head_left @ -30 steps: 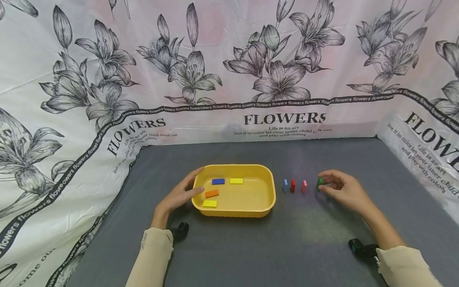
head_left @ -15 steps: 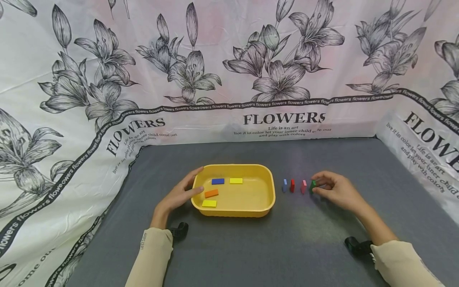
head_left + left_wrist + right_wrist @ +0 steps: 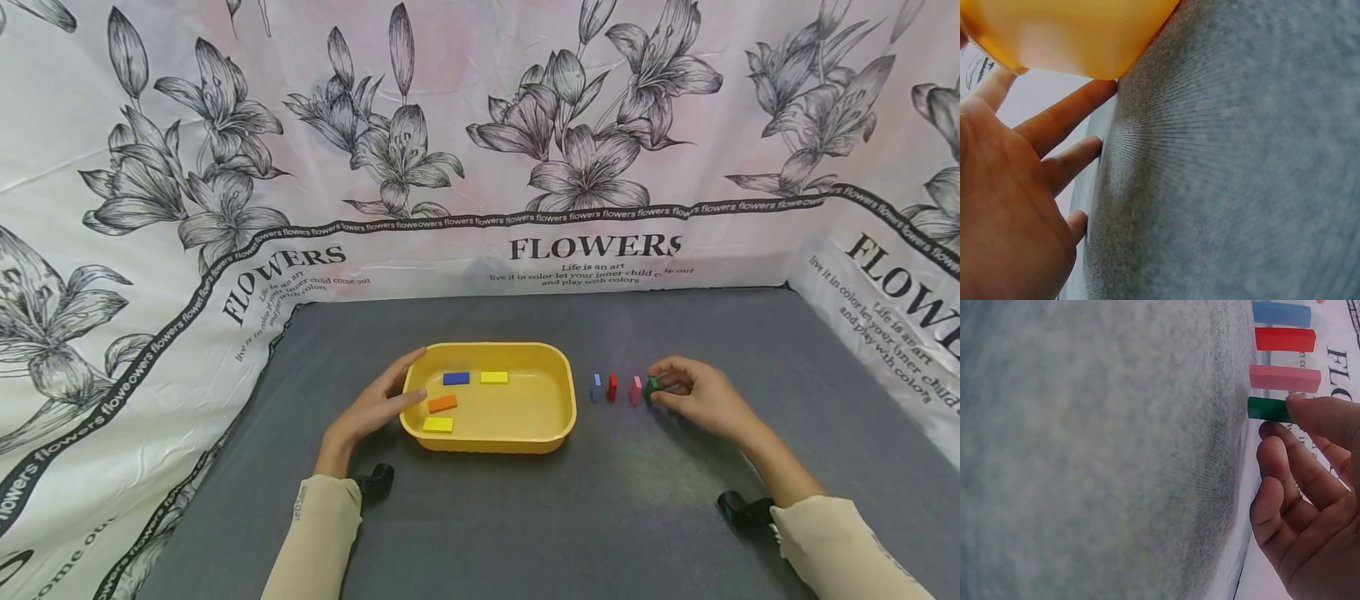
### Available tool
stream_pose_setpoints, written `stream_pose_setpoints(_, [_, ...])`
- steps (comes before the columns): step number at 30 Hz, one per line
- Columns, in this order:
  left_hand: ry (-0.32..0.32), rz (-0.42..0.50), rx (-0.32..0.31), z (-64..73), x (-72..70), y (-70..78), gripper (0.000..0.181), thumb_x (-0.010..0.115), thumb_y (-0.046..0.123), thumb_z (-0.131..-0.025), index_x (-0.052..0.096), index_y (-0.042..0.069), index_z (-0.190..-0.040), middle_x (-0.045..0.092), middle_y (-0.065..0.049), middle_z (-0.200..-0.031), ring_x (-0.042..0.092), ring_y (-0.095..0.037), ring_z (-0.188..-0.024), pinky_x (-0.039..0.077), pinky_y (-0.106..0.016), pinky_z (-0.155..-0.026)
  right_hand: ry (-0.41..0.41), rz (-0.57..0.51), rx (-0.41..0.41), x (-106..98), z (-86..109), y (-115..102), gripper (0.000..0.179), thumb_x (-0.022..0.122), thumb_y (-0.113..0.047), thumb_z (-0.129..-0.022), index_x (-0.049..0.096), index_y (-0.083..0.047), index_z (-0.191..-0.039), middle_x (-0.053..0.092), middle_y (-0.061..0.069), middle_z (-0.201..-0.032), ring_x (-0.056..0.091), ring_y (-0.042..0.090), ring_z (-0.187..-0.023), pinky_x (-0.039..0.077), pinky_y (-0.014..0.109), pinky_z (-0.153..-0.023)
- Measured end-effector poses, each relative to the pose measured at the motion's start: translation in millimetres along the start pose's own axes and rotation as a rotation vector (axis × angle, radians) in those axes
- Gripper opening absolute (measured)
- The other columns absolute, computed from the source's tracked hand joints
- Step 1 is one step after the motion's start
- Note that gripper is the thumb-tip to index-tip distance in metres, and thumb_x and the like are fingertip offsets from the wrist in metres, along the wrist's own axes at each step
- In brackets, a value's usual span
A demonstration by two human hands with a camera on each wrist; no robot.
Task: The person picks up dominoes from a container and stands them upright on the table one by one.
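My right hand [image 3: 697, 397] pinches the green block [image 3: 1266, 409] between thumb and fingers: a slim, dark green, flat-sided oblong, upright at the row's right end, just beside the pink block [image 3: 1285, 379]. My left hand [image 3: 378, 402], fingers spread and fairly straight, touches the yellow tray [image 3: 487, 445]. Past the pink stand a red block [image 3: 1285, 340] and a light blue block [image 3: 1282, 314]; four more blocks [image 3: 456, 378] lie flat in the tray.

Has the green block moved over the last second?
Yes, leftward in the head view: the green block is now much closer to the pink block, which has held its place.
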State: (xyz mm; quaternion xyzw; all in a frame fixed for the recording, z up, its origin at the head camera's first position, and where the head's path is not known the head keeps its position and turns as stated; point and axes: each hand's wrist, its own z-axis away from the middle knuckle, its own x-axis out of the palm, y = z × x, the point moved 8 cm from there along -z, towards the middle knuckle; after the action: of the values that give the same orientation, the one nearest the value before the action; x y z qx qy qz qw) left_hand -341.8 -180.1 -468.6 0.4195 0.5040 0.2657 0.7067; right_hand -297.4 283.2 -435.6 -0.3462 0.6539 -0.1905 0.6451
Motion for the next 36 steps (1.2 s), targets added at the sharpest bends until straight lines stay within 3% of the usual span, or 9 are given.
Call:
stream_pose_setpoints(20, [-0.004, 0.003, 0.011, -0.3, -1.5, -2.1, 0.07, 0.065, 0.038, -0.097, 0.029, 0.045, -0.157, 0.029, -0.002, -0.168, 0.033, -0.037, -0.152, 0.025, -0.067, -0.12, -0.022, -0.008, -0.004, 1, -0.6, -1, 0.037, 0.076, -0.012, -0.091, 0.063, -0.002, -0.124, 0.071, 0.024, -0.115, 0.071, 0.015, -0.08, 0.055, 0.027, -0.059])
stream_pose_setpoints(27, [-0.009, -0.002, 0.027, -0.4, -0.9, -0.1, 0.07, 0.065, 0.037, -0.098, 0.029, 0.043, -0.158, 0.028, -0.003, -0.169, 0.033, -0.037, -0.152, 0.024, -0.068, -0.121, 0.024, 0.066, -0.073, -10, -2.6, -14, 0.04, 0.078, -0.02, -0.09, 0.064, -0.005, -0.125, 0.072, 0.02, -0.116, 0.058, 0.005, -0.071, 0.048, 0.026, -0.056])
stream_pose_setpoints(31, [-0.013, 0.006, 0.026, -0.3, -0.6, 0.4, 0.071, 0.065, 0.036, -0.098, 0.029, 0.042, -0.158, 0.027, -0.002, -0.169, 0.032, -0.037, -0.153, 0.022, -0.068, -0.121, 0.056, 0.12, -0.1, -16, -7.1, -25, 0.045, 0.08, -0.023, -0.089, 0.064, -0.006, -0.127, 0.071, 0.021, -0.12, 0.054, 0.009, -0.071, 0.045, 0.026, -0.057])
stream_pose_setpoints(36, [-0.015, 0.005, 0.024, -1.7, -0.4, 0.0, 0.071, 0.066, 0.037, -0.098, 0.029, 0.044, -0.158, 0.025, 0.0, -0.17, 0.03, -0.037, -0.154, 0.021, -0.069, -0.121, 0.06, 0.181, -0.066, -19, -13.5, -38, 0.052, 0.081, -0.029, -0.088, 0.061, -0.007, -0.131, 0.069, 0.023, -0.125, 0.053, 0.015, -0.073, 0.043, 0.029, -0.059])
